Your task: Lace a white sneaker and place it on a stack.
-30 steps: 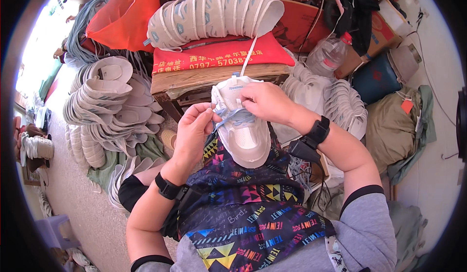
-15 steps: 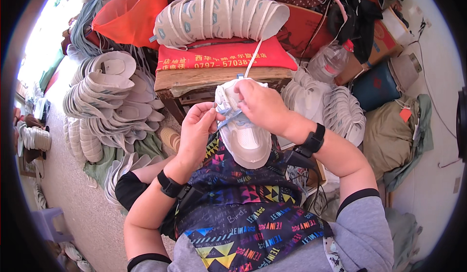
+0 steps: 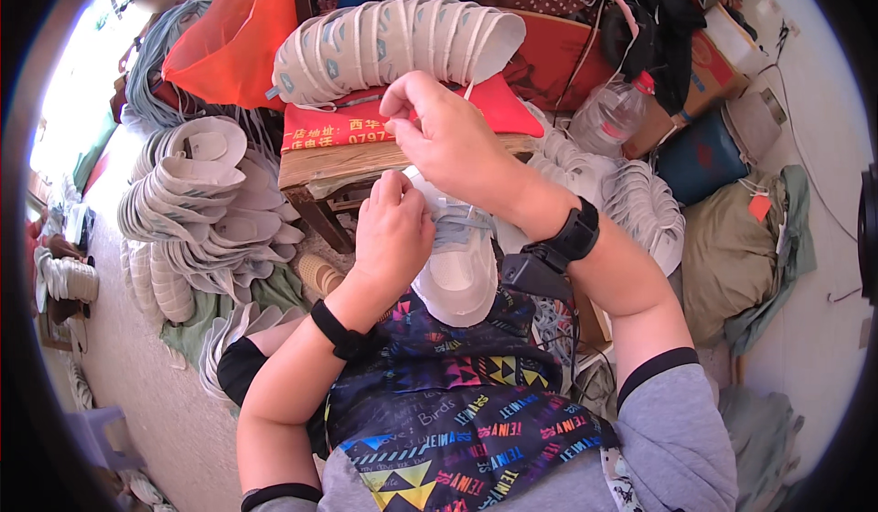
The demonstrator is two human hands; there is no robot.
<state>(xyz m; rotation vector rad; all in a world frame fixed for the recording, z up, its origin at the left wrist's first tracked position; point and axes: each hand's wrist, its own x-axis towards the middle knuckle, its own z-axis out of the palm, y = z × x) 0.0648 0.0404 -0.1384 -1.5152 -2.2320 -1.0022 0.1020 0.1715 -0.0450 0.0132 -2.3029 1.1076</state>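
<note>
A white shoe upper with pale blue-grey lace across its tongue stands toe-down against my apron, below the wooden stool's edge. My left hand is closed at the shoe's left side; its fingertips are turned away and what they grip is hidden. Raised above the shoe's far end, my right hand has its fingers curled toward the thumb, in front of the red cloth bag. Anything in its pinch is too small to make out. My right wrist covers part of the shoe's far right side.
A row of nested shoe uppers lies on a red bag atop a wooden stool. Stacked uppers fill the left floor; more lie at the right, near a plastic bottle and a blue container.
My right hand has moved up and leftward, away from the lace, to above the stool's edge. My left hand has turned and closed beside the shoe. The view has shifted slightly.
</note>
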